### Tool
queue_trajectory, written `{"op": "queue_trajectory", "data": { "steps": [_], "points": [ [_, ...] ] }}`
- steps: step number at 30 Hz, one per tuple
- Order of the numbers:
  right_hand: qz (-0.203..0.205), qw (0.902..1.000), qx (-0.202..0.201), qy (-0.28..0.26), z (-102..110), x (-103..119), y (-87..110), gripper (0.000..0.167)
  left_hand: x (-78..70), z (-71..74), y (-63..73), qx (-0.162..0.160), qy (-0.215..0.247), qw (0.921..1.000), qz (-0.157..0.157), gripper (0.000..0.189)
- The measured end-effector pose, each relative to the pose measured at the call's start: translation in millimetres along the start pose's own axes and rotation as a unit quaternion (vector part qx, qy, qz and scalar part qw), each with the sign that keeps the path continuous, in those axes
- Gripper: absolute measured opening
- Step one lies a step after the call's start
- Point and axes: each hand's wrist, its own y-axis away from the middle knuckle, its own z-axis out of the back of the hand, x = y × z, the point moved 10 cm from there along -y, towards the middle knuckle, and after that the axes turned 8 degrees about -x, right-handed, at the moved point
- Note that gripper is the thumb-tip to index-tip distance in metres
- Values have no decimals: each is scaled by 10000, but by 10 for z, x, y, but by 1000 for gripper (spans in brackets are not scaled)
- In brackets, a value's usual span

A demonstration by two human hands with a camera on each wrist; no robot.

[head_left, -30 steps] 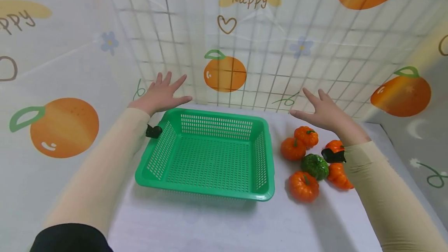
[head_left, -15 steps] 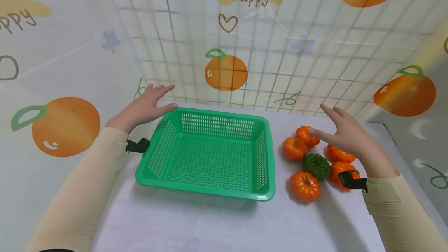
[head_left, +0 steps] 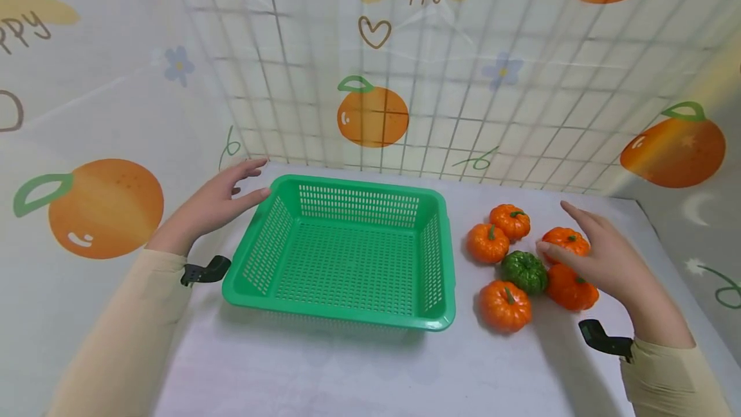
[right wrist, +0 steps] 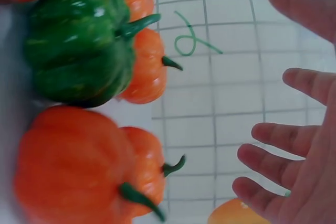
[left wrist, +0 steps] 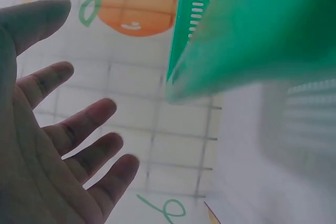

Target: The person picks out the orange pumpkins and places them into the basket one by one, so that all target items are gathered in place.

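A green plastic basket (head_left: 347,269) with slotted walls stands on the white table, nothing inside it. Just off its left rim, my left hand (head_left: 217,201) hovers with fingers extended and holds nothing; the left wrist view shows the spread fingers beside the basket wall (left wrist: 236,51). Right of the basket lies a group of small pumpkins: a green pumpkin (head_left: 523,273) in the middle, several orange ones around it, such as the front orange pumpkin (head_left: 505,306). My right hand (head_left: 608,259) is over the group's right side, fingers relaxed and empty, overlapping the back right pumpkin (head_left: 564,241).
A printed cloth with oranges and hearts (head_left: 373,31) hangs behind the table over a wire grid. More cloth walls the left side (head_left: 104,121) and the right side. Small black wrist devices (head_left: 205,270) sit on both sleeves.
Both hands have drawn back toward the body and lower, the left moving left, the right moving right. The basket and pumpkins have stayed in place.
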Motion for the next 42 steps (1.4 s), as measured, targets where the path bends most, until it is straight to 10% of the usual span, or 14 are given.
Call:
{"op": "queue_trajectory", "data": {
  "steps": [17, 27, 42],
  "points": [
    [-1077, 9928, -450, -275, -218, -635, 561, 99, 458, -189, 558, -408, 1015, 9923, 587, 66],
    [-1332, 9864, -718, -635, -400, -817, 669, 102, 627, -377, 871, -666, 2226, 9713, 507, 59],
    [-1732, 9786, -521, -979, -689, -1091, 748, 107, 741, -671, 955, -840, 2571, 9555, 1174, 53]
  ]
}}
